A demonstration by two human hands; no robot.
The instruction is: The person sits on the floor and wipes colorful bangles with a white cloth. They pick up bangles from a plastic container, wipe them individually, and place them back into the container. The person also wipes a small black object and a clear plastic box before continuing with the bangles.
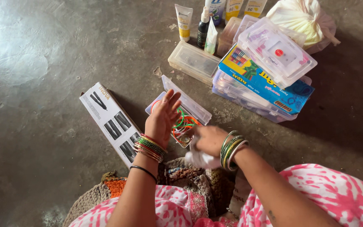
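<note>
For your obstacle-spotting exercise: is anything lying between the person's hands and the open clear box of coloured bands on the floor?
Nothing visible. The left hand hovers open directly over the clear box, and the right hand, closed on a white cloth, sits at its near edge. The long white carton lies off to the side.

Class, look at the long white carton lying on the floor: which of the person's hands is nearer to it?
Left. The left hand hovers just beside the white carton; the right hand is farther off, beyond the open bangle box.
</note>
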